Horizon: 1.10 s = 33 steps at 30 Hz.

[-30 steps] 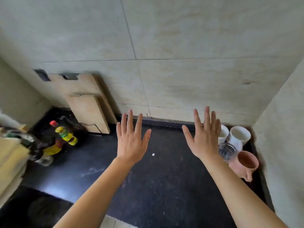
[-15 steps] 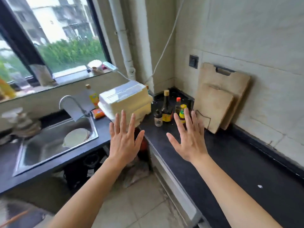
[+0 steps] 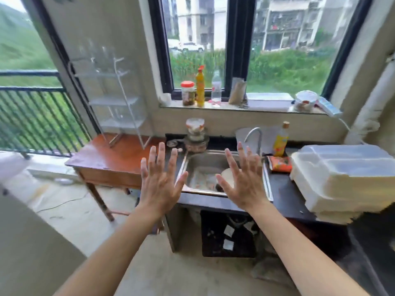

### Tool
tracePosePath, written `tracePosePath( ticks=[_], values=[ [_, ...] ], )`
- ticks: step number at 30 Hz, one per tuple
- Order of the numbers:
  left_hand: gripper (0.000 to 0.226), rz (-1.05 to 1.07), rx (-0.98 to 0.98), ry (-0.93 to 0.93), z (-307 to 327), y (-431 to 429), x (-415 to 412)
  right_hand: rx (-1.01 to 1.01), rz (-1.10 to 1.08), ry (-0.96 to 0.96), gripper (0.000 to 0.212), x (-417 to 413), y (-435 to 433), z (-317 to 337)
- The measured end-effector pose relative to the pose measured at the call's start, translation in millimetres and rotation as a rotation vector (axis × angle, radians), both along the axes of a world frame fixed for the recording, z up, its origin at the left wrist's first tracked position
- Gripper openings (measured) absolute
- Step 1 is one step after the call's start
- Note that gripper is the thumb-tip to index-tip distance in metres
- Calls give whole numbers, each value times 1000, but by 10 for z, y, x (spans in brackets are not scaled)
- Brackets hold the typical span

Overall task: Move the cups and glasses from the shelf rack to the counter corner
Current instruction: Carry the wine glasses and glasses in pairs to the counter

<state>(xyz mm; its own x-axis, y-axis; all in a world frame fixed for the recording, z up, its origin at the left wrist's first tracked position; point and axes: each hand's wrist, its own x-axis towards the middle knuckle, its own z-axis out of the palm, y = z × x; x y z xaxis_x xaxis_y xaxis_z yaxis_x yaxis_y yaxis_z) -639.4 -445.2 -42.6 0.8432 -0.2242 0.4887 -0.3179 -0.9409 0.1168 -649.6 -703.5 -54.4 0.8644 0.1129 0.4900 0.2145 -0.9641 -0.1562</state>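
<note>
A white wire shelf rack [image 3: 115, 99] stands on a brown wooden table [image 3: 111, 161] at the left, against the wall. Its shelves look bare; blur hides fine detail. My left hand [image 3: 159, 184] is raised in front of me, fingers spread, holding nothing. It hovers near the table's right end. My right hand [image 3: 241, 184] is also raised and spread, empty, in front of the steel sink [image 3: 213, 167]. No cups or glasses show in this view.
A tap [image 3: 254, 135], a yellow bottle [image 3: 281, 139] and stacked white foam boxes [image 3: 346, 178] sit on the dark counter at right. Jars and bottles line the window sill [image 3: 235, 107]. A black crate [image 3: 228, 236] sits under the sink. A balcony railing [image 3: 32, 116] is at the left.
The view has swung left from the counter corner with the cups, past the cutting boards, to the sink and shelf rack. Both hands stay raised, spread and empty.
</note>
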Motion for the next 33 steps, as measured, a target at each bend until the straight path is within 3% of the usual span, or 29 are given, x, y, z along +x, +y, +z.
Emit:
tracePosePath(
  ticks=[8,16,24,33],
  values=[
    [76,288,-6,47,-162,1305,713,0,296,39,79,1439,1481,-205],
    [77,465,27,100,-52,2089,2159,37,441,35,78,3198,2453,-249],
    [76,546,38,36,267,2862,3190,96,546,17,80,4476,3349,16],
    [78,435,-104,-137,783,3792,4541,151,545,-204,77,5466,4202,691]
  ],
)
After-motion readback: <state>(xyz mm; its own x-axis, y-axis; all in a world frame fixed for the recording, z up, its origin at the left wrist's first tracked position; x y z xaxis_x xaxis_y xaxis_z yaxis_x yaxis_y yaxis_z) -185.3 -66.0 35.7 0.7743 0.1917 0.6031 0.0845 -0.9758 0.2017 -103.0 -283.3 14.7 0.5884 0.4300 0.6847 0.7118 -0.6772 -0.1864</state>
